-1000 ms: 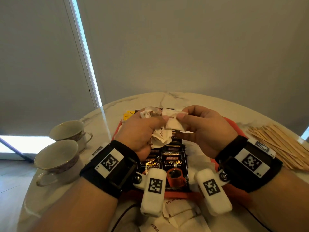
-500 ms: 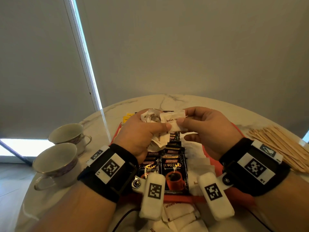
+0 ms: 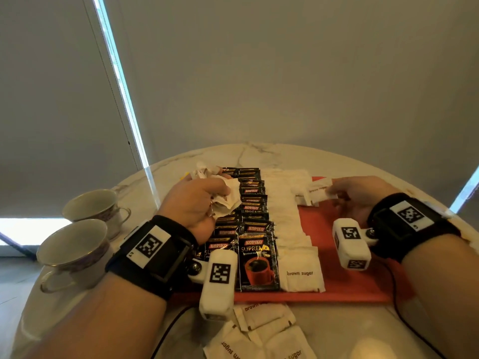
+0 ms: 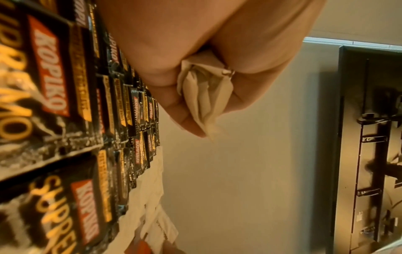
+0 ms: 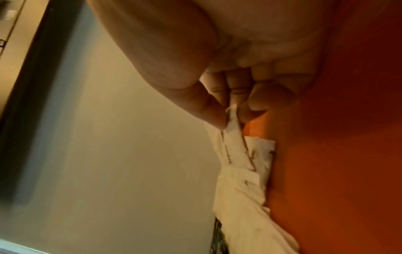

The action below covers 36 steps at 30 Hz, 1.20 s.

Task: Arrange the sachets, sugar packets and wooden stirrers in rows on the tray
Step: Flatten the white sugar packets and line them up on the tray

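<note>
The red tray (image 3: 344, 286) lies under both your hands. Left of your right-hand pinch run a row of white packets and rows of black KOPIKO SUPREMO sachets (image 3: 258, 260). Your left hand (image 3: 193, 200) clenches a bundle of brown sugar packets (image 3: 228, 199) above those sachets, apparently as a supply. Your right hand (image 3: 359, 194) pinches one packet (image 3: 321, 191) marked "brown sugar" low over the tray's far end, likely to start a new row.

Glossy foil sachets (image 3: 258, 257) — matt paper packets (image 3: 302, 270)
</note>
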### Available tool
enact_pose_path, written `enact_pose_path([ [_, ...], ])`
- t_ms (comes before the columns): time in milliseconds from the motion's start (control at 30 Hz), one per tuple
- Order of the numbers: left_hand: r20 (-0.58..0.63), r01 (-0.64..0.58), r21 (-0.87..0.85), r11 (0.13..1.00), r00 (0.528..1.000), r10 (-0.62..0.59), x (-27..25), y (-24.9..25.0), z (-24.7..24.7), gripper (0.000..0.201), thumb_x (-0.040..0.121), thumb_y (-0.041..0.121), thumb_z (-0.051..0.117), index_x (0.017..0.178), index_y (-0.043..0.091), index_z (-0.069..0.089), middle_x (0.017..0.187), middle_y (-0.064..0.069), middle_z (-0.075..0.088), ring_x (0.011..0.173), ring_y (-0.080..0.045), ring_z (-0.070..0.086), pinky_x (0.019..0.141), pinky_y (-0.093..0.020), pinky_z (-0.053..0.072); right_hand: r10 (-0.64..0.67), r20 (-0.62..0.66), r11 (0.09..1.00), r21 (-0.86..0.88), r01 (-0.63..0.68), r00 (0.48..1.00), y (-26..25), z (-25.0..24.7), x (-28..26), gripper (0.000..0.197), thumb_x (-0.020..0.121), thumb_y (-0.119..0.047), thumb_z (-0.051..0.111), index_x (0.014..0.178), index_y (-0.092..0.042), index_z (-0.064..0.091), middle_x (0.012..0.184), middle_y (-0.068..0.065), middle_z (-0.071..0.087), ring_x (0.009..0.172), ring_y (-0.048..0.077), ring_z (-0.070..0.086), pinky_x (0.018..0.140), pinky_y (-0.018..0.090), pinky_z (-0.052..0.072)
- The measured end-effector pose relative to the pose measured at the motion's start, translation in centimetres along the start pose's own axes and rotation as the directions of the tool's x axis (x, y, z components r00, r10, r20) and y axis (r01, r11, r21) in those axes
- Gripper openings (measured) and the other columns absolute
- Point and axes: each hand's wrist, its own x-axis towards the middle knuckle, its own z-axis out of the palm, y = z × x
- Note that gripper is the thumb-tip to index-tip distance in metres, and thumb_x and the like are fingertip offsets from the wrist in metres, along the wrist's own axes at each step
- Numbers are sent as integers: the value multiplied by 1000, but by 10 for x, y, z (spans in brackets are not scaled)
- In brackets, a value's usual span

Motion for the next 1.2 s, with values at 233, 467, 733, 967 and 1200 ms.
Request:
enact_pose_path([
  [233,-22,-3,10,1000,1000,3,5,-1,-3,45,88,-18,58,120,12,64,124,-18,69,108,-39,71,82,-49,62,1,45,989,-151,6,999,5,8,-1,19,96,7,57,88,-7,67,85,13,71,61,15,56,59,28,49],
  [467,1,-12,42,999,1000,12,3,0,-2,42,88,-19,56,113,14,66,120,-17,71,105,-36,72,71,-43,61,-24,20,983,-184,28,1000,6,8,0,19,96,8,57,90,-7,66,90,14,74,71,18,66,71,32,57],
  [733,9,-22,53,998,1000,21,0,1,0,41,89,-20,55,113,12,65,114,-15,74,104,-37,72,78,-47,61,-130,-38,983,-135,124,991,-2,3,-3,9,96,-1,63,103,-4,69,100,12,70,85,22,70,73,35,61],
  [967,11,-31,65,997,999,30,-2,0,1,40,88,-21,54,109,12,65,111,-16,74,102,-37,72,83,-50,61,-24,84,973,-227,43,996,-1,10,-10,16,97,-14,65,98,2,70,85,15,69,79,27,68,88,44,60],
  [1200,24,-33,70,997,999,31,-1,0,1,39,90,-21,54,105,13,65,105,-14,75,96,-33,73,69,-42,60,-10,141,982,-188,36,990,5,20,-8,20,99,-9,60,107,8,69,104,23,72,91,30,68,94,42,57],
])
